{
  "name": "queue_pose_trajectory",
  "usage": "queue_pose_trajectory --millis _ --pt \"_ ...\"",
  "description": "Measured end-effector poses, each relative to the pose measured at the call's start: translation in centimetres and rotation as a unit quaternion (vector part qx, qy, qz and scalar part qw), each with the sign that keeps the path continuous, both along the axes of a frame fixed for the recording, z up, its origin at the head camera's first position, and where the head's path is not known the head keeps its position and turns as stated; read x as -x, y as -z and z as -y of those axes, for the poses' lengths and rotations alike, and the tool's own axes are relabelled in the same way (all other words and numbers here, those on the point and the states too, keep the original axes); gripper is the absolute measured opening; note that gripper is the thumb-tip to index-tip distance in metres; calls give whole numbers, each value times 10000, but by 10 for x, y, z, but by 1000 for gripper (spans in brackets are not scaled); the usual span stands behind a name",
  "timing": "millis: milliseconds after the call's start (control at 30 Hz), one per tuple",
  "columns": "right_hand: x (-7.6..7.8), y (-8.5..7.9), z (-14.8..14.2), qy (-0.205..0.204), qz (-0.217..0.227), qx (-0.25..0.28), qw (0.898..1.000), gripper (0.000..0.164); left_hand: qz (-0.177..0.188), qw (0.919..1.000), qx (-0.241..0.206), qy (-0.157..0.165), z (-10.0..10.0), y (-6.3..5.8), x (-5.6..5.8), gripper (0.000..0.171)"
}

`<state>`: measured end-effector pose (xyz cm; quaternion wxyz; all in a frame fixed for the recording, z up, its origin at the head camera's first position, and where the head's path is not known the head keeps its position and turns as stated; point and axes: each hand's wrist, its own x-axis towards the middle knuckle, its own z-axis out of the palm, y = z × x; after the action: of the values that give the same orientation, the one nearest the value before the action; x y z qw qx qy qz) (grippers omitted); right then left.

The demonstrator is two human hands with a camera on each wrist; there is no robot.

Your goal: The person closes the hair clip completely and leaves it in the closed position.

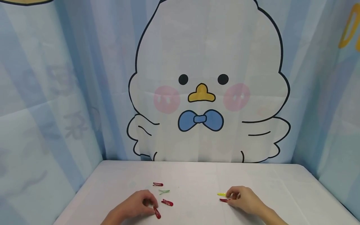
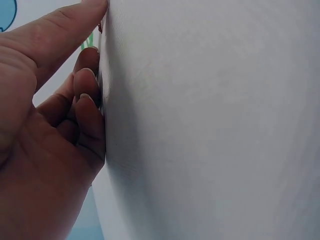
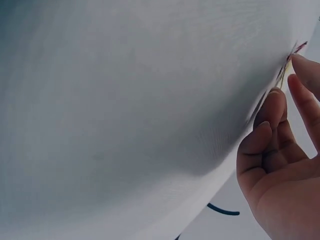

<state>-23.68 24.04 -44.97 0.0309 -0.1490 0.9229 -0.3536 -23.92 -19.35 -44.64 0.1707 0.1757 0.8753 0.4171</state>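
Note:
Snap hair clips lie on the white table in the head view. At the left, my left hand (image 1: 136,204) has its thumb and index finger at the end of a red hair clip (image 1: 157,213), pinching it close to the tabletop. Across from it, my right hand (image 1: 247,200) curls over a second red hair clip (image 1: 224,200), its thumb on that clip's near end. Right beside the right index fingertip is a yellow hair clip (image 1: 221,194). In the right wrist view the red clip's tip (image 3: 301,47) pokes out past the thumb.
Beyond the left hand lie another red clip (image 1: 167,202), a green clip (image 1: 164,191) and a farther red clip (image 1: 157,184). The white table (image 1: 194,175) ends at a curtain (image 1: 202,140) with a cartoon bird, and curtains hang on both sides.

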Motion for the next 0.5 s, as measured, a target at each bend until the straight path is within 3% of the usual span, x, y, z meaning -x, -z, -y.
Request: queue_pose_trajectory --millis 267,500 --pt "-1 -7 4 561 85 41 9984 14 -207 9997 7 131 1 1 1 10" --pt "-2 -12 6 859 12 140 9962 15 -159 9998 77 84 1 -1 0 9"
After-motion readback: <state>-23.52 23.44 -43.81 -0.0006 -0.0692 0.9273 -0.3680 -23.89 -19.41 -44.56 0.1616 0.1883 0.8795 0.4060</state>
